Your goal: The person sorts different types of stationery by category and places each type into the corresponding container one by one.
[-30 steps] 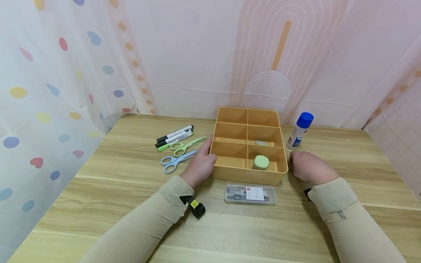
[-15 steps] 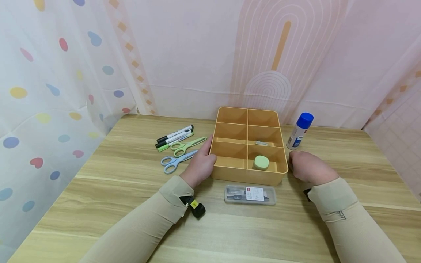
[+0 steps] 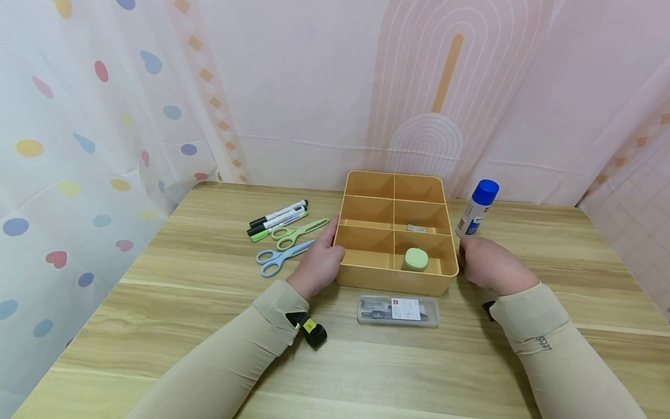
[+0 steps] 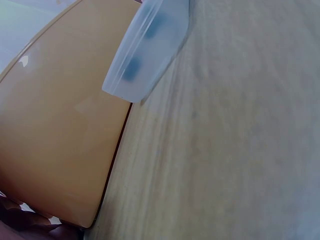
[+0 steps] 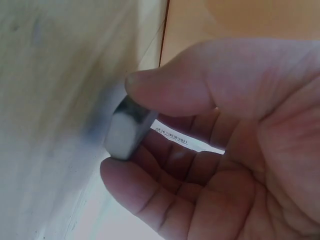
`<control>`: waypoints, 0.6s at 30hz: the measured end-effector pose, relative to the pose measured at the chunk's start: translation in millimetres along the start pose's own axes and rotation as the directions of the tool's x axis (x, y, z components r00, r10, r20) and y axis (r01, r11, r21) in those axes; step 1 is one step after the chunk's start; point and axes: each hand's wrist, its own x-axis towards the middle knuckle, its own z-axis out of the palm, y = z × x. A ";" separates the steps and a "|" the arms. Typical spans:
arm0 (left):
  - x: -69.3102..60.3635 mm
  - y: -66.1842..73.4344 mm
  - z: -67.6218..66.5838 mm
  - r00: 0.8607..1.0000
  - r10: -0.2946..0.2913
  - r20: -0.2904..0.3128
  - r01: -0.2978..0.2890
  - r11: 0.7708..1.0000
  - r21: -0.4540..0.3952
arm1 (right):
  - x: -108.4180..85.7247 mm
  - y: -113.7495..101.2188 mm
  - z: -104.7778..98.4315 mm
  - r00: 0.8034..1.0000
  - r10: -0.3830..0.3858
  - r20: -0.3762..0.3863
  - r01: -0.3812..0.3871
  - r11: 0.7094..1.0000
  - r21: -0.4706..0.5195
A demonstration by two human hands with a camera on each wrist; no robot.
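Along the left wall of an orange six-compartment desk organizer (image 3: pixel 395 280) lies my left hand (image 3: pixel 320 262), index finger straight, thumb at the front corner. To the organizer's right, my right hand (image 3: pixel 492 266) pinches a small grey block (image 5: pixel 125 131) between thumb and fingertips, just above the table; in the head view that block is hidden. A pale green rounded case (image 3: pixel 416 259) sits in the front right compartment. Behind it, the middle right compartment holds a small, flat silvery thing (image 3: pixel 416 228). A clear compass set box (image 3: pixel 398 310) lies before the organizer.
Left of the organizer lie several markers (image 3: pixel 277 220), green scissors (image 3: pixel 298 233) and blue scissors (image 3: pixel 282 256). A blue-capped glue stick (image 3: pixel 476 208) stands upright just beyond my right hand. A patterned curtain (image 3: pixel 293 87) hangs at the table's back edge.
My right hand has shifted very slightly away from me, toward the glue stick. The left hand, organizer and other things look the same.
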 end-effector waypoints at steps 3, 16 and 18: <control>-0.4 0.3 0.0 1.000 -0.002 -0.001 0.002 1.000 0.001 | -0.4 -1.0 -0.3 1.000 0.000 -0.020 0.001 1.000 0.008; -0.2 -1.0 -0.4 1.000 -0.007 -0.001 0.007 1.000 0.009 | 0.5 -1.9 -1.5 0.997 -0.017 -0.072 0.017 1.000 0.007; 0.1 -1.2 -0.5 1.000 -0.006 -0.002 0.006 1.000 0.009 | 0.9 -1.8 -1.2 0.995 -0.027 -0.093 0.027 1.000 -0.001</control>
